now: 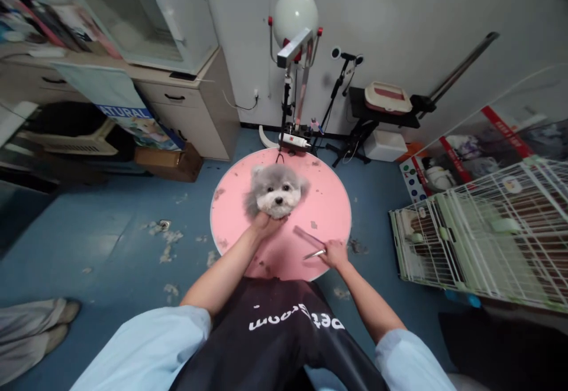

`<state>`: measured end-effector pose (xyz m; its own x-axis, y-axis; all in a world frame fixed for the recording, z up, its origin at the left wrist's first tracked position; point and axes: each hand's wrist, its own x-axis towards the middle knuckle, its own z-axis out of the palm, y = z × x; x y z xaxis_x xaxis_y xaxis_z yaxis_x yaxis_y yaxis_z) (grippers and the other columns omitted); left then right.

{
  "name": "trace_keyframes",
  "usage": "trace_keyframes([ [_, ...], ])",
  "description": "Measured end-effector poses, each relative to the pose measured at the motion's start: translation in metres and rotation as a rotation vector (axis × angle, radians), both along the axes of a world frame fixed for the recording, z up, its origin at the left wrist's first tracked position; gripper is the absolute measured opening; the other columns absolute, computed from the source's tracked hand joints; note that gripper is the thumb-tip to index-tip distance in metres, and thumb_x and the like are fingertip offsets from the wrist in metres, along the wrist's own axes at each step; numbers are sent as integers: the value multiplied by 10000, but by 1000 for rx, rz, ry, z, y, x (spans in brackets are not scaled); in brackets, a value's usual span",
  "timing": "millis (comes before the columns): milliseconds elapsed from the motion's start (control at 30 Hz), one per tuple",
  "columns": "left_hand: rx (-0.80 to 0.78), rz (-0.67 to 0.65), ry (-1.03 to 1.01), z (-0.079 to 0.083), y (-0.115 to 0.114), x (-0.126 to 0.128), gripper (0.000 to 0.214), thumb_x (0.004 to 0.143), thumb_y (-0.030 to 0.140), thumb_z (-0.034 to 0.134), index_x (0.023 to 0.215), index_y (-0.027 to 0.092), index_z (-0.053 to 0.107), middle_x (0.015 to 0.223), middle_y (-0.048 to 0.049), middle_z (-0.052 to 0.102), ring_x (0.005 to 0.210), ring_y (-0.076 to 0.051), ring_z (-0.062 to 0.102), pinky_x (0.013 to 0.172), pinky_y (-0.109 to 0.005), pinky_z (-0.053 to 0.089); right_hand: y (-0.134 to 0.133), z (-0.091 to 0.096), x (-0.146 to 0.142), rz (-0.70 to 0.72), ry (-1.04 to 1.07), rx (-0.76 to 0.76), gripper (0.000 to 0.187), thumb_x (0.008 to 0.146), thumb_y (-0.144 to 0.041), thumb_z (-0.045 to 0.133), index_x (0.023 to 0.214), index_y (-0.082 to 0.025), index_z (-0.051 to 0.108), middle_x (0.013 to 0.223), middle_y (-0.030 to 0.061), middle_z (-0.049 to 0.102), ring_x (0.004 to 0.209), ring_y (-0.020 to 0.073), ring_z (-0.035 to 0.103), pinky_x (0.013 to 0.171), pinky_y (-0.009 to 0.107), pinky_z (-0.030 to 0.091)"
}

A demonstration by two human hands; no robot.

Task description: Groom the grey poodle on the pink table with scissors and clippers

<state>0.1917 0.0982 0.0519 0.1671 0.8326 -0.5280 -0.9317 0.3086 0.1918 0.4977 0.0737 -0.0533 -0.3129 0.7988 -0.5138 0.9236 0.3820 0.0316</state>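
Observation:
A fluffy grey dog [278, 188] with a white muzzle is on a round pink grooming table [231, 219], its head toward me. My left hand [267, 223] cups the dog's chin from below, the fingertips reaching out past the muzzle. To the right, over the table's near right part, my right hand [335, 254] is closed on a comb [308, 236] and a pair of scissors [314, 254]. Both tools point left and stand apart from the dog. Part of the dog's body is hidden behind its head.
Fur tufts [166, 253] lie on the blue floor. Behind the table stands a post with a round white lamp [296, 17]. Wire cages [470, 243] are at the right, a cabinet [186, 101] at the left. Another person's feet [57, 323] show at lower left.

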Motion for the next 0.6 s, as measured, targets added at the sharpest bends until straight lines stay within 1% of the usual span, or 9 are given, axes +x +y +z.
trace_keyframes([
  [33, -75, -10, 14, -8, -10, 1, 211, 934, 220, 442, 926, 165, 646, 852, -61, 664, 745, -153, 610, 665, -256, 505, -4, 4, 8, -56, -26, 33, 290, 848, -283, 501, 1035, -142, 671, 1066, 189, 672, 1035, 294, 602, 893, 408, 363],
  [100, -145, -93, 1, -19, -27, 5, 266, 944, 218, 403, 865, 133, 642, 774, -80, 639, 665, -154, 580, 615, -257, 487, -14, 10, 22, -196, -37, 125, 360, 837, -207, 465, 1151, -130, 622, 1048, 195, 676, 973, 288, 629, 853, 402, 388],
  [167, -178, -154, -53, -23, -33, 6, 337, 964, 240, 344, 870, 107, 640, 800, -110, 636, 679, -169, 580, 617, -277, 486, -25, 13, 28, -378, 87, 262, 489, 809, -166, 456, 1290, -127, 527, 1027, 173, 682, 951, 279, 638, 839, 383, 411],
  [233, -187, -119, -135, -19, -29, 3, 382, 984, 292, 307, 878, 111, 627, 848, -117, 638, 728, -179, 589, 647, -293, 491, -38, 17, 18, -532, 312, 319, 533, 796, -178, 445, 1325, -133, 493, 943, 128, 689, 885, 266, 647, 786, 356, 447],
  [333, -182, 5, -232, -6, -13, -3, 378, 993, 352, 316, 855, 141, 599, 852, -89, 633, 757, -172, 583, 672, -293, 483, -56, 32, -23, -622, 668, 282, 444, 812, -263, 439, 1212, -137, 585, 773, 62, 653, 695, 229, 620, 642, 317, 474],
  [400, -155, 29, -260, 2, -4, -5, 346, 987, 358, 356, 844, 150, 592, 818, -66, 622, 724, -158, 560, 658, -280, 464, -67, 52, -60, -552, 855, 330, 416, 843, -315, 452, 1170, -122, 620, 689, 26, 603, 605, 190, 565, 588, 293, 459],
  [467, -99, 30, -276, 7, -1, -5, 321, 981, 354, 391, 840, 150, 596, 780, -49, 609, 681, -141, 529, 641, -265, 442, -74, 78, -93, -372, 973, 418, 369, 869, -313, 471, 1137, -134, 651, 651, 8, 567, 603, 170, 531, 599, 283, 448],
  [533, -58, 33, -283, 10, -2, -5, 327, 982, 347, 394, 838, 142, 603, 764, -47, 606, 658, -132, 508, 634, -260, 430, -77, 104, -117, -155, 1015, 511, 316, 882, -271, 484, 1103, -149, 673, 671, 20, 574, 650, 172, 527, 649, 297, 447],
  [600, -57, 35, -272, 10, -5, -4, 348, 986, 337, 379, 817, 132, 603, 742, -53, 601, 648, -134, 497, 632, -263, 427, -71, 126, -126, 30, 976, 602, 288, 887, -230, 486, 1081, -153, 684, 683, 30, 581, 670, 173, 521, 677, 309, 433],
])
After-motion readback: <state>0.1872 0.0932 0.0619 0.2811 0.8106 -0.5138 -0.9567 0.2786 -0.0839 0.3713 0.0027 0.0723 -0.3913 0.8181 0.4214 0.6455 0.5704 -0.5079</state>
